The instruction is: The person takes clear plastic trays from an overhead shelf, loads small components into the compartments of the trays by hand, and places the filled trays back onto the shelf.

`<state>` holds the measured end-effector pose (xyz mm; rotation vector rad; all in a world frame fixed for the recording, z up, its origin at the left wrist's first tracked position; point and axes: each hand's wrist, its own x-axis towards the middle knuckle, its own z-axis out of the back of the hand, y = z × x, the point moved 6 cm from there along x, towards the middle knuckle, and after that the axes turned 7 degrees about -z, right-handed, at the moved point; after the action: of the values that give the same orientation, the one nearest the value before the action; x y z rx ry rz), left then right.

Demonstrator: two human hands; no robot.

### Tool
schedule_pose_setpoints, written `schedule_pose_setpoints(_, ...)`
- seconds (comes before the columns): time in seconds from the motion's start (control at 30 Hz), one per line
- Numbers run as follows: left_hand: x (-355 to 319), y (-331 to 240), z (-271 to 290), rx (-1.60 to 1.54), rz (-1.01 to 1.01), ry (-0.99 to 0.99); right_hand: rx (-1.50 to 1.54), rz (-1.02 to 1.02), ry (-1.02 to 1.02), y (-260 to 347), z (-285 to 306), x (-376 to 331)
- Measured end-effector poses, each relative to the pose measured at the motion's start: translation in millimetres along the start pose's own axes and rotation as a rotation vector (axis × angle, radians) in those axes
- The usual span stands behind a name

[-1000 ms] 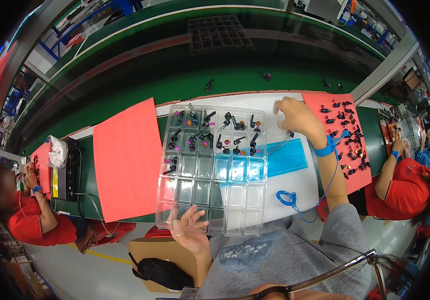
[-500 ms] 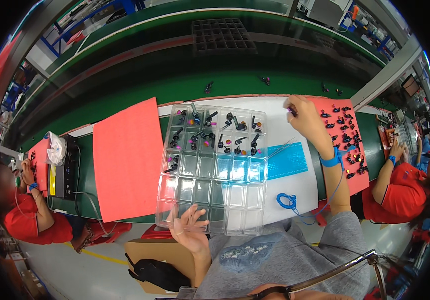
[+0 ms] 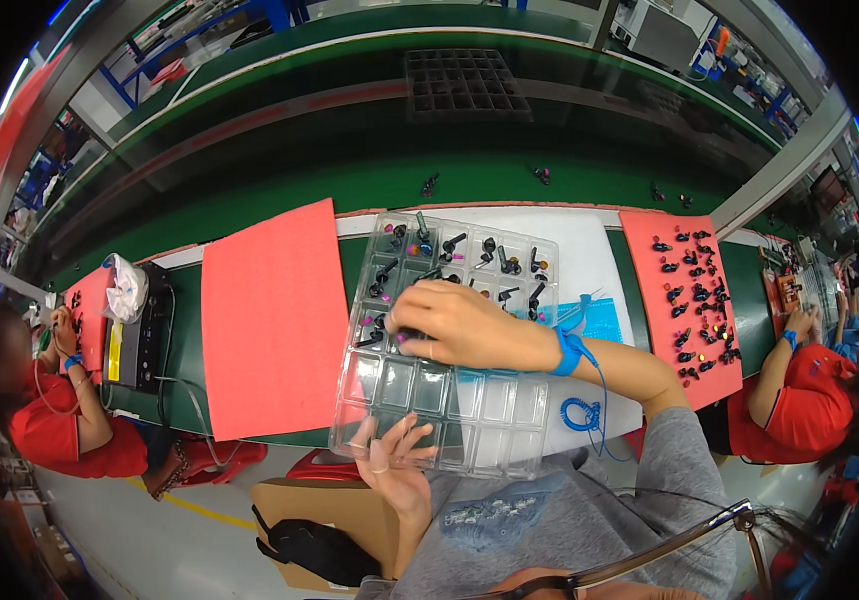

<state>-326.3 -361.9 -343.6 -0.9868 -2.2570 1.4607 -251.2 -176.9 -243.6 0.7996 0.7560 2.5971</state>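
A transparent plastic tray [image 3: 495, 455] with many square pockets lies in front of me. Its far pockets hold small black earbuds [image 3: 455, 243] with stems and pink or orange ends; the nearer pockets hold none. My right hand [image 3: 465, 325] is over the tray's left-middle pockets, fingers pinched on a dark earbud [image 3: 408, 338] that is mostly covered by the fingertips. A blue strap [image 3: 574, 350] with a cord circles that wrist. My left hand [image 3: 397, 465] is at the tray's near left corner with its fingers spread; whether it bears the tray's weight I cannot tell.
On the right, a pink foam sheet [image 3: 652, 310] carries several rows of earbuds. Another pink sheet [image 3: 272, 330] lies left of the tray. Tweezers [image 3: 582, 312] rest by a blue perforated sheet [image 3: 605, 318]. People in red work at both sides; a black device [image 3: 140, 335] stands left.
My right hand has moved left and nearer, from beside the right pink sheet to over the tray, with an earbud in its fingers. My left hand stays at the tray's near corner.
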Motion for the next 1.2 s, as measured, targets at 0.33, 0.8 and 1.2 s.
schedule_pose_setpoints(0.33,6.2,-16.8,33.1,0.035,-0.097,-0.144,-0.41,-0.463,-0.216,-179.0,52.0,66.8)
schedule_pose_setpoints(0.8,19.8,-12.4,31.3,0.025,-0.092,-0.175,0.258,-0.169,0.055,-42.0,37.2,49.6)
schedule_pose_setpoints(1.2,10.0,-0.9,-0.6,0.047,-0.064,-0.062,-0.005,-0.299,-0.045,-93.1,79.8,18.2)
